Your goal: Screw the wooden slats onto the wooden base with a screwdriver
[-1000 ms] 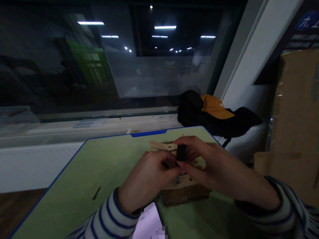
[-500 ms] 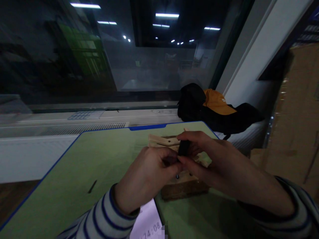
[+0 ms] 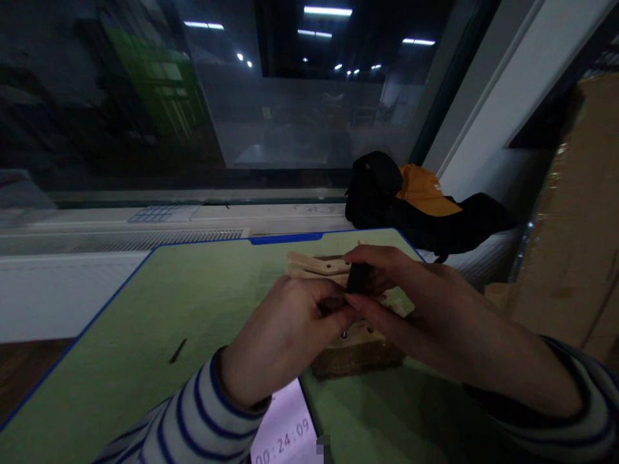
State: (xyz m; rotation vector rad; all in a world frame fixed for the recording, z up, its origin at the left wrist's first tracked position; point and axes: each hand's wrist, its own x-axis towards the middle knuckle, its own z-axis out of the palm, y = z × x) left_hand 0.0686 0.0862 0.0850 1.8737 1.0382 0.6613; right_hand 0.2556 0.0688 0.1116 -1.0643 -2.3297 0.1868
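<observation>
My right hand (image 3: pixel 416 303) is closed, pinching a small black block-shaped part (image 3: pixel 358 278) between thumb and forefinger. My left hand (image 3: pixel 285 338) is curled shut beside it, fingertips pressed against the same part. Both hands hover over a wooden model (image 3: pixel 355 345) made of light slats on a brown block, with small screws showing on top. A pale wooden slat (image 3: pixel 316 264) with holes sticks out to the left behind the hands. All of it rests on a green mat (image 3: pixel 207 309) with a blue border.
A phone (image 3: pixel 285 435) with a lit timer screen lies under my left wrist. A thin dark screw or nail (image 3: pixel 177 350) lies on the mat to the left. A black bag with an orange cap (image 3: pixel 425 193) sits on the sill; cardboard boxes (image 3: pixel 575 212) stand at right.
The view has tilted slightly, so everything sits a little higher in the picture. My hands keep the same grip on the black part over the wooden model.
</observation>
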